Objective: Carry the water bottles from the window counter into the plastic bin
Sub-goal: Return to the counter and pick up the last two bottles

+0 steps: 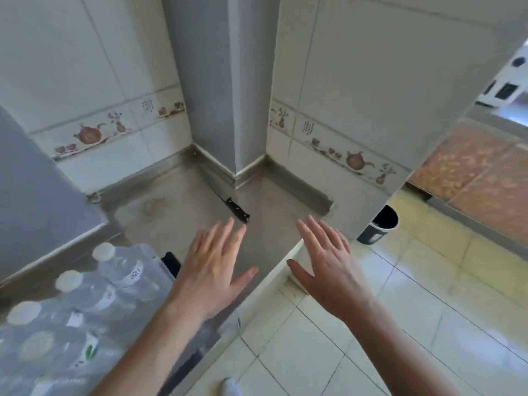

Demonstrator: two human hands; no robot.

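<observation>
A shrink-wrapped pack of clear water bottles [74, 304] with white caps stands on the steel counter [177, 212] at the lower left. My left hand [213, 267] hovers over the counter just right of the pack, palm down, fingers spread, holding nothing. My right hand [328, 261] is stretched out over the counter's front corner, also empty with fingers apart. No plastic bin is in view.
A black-handled knife [235, 208] lies on the counter beside a grey pillar [228, 95]. A small black waste bin [378, 225] sits on the pale tiled floor [371, 324] at the right. Tiled walls close the back; brown cabinet fronts [480, 178] stand far right.
</observation>
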